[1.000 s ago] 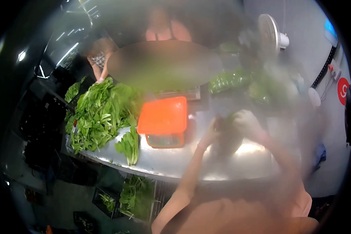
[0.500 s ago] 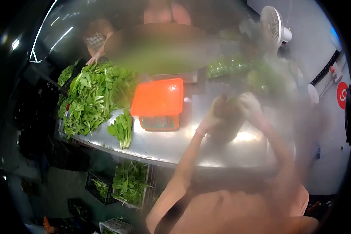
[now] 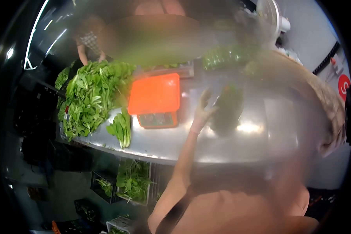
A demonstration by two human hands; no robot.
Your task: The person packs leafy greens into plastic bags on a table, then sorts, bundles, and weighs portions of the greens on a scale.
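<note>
Lying on the metal table, just right of the orange tray, a blurred dark green bundle has the left hand at its left side. The left hand is open, its fingers and thumb apart, pointing to the far side; the blur hides whether it touches the bundle. The right hand cannot be made out in the smeared right part of the view, so its state cannot be told. The orange tray sits on an orange-edged base. Left of it, near the table's edge, lies a small bunch of leafy greens, and beyond that a large heap of greens spreads to the far left, where a co-worker in a checked garment reaches down to it. Clear packs of greens lie on the far side, with a white fan at the far right. Below the table's near edge, toward the left, a crate of leaves stands beside a dark crate.
</note>
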